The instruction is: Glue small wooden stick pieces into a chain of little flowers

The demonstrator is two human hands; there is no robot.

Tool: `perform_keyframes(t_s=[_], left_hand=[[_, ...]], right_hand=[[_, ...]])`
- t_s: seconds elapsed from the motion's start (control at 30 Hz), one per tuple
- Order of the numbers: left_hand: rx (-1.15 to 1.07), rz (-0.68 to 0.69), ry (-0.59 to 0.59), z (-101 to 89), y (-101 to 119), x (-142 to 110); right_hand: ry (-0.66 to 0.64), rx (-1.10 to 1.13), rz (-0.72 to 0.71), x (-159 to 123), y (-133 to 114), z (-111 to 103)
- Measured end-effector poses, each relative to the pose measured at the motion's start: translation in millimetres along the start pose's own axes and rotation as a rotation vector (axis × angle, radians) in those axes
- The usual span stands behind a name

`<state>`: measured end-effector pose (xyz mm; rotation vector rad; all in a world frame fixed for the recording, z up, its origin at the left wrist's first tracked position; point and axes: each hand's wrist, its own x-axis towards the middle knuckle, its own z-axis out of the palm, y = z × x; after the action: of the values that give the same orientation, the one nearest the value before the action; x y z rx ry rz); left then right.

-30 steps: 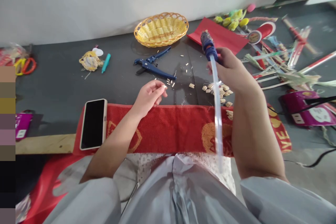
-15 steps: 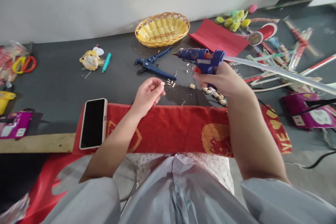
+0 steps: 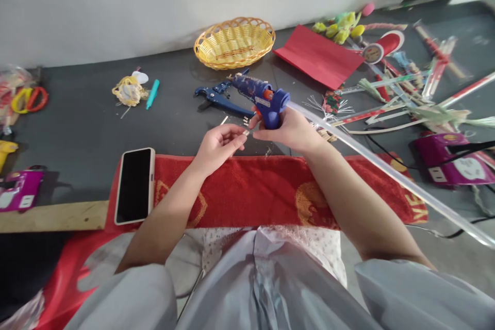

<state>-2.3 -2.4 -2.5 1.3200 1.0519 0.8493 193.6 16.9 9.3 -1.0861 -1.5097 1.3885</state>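
- The left hand [image 3: 216, 148] has its fingers pinched on a small pale piece [image 3: 246, 133], above the desk [image 3: 174, 126].
- The right hand [image 3: 290, 128] has its fingers wrapped around the glue gun [image 3: 266, 101].
- Gluing seems in hand; the next move likely calls for a steady pinch.

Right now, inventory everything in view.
glue gun: one, blue, centre
rod: one, clear, gun's rear
pieces: several, pale, beside gun
cutter: one, blue, behind gun
basket: one, yellow, by wall
paper: one, red, beside basket
spool: one, red, right of paper
strips: many, mixed, right side
boxes: two, purple, both sides
scissors: one, red and yellow, left
tube: one, teal, left of cutter
phone: one, black screen, on towel
towel: one, red, table's edge
table: one, grey, beneath
wall: one, white, back
left hand: one, bare, pinching pieces
right hand: one, bare, holding gun
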Motion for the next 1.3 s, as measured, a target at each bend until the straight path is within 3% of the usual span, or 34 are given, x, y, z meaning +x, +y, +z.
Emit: perform_keyframes(t_s=[0.43, 0.83, 1.3], left_hand=[[-0.042, -0.106, -0.073, 1.7, 0.9, -1.7], [-0.212, -0.130, -0.125, 3.0, 2.0, -1.8], [-0.259, -0.168, -0.068, 1.7, 4.1, 0.8]], right_hand=[[-0.120, 0.099, 0.002, -2.8, -0.1, 4.7], [-0.184, 0.070, -0.106, -2.7, 7.6, 5.3], [-0.087, -0.002, -0.202, -4.8, 4.0, 10.4]])
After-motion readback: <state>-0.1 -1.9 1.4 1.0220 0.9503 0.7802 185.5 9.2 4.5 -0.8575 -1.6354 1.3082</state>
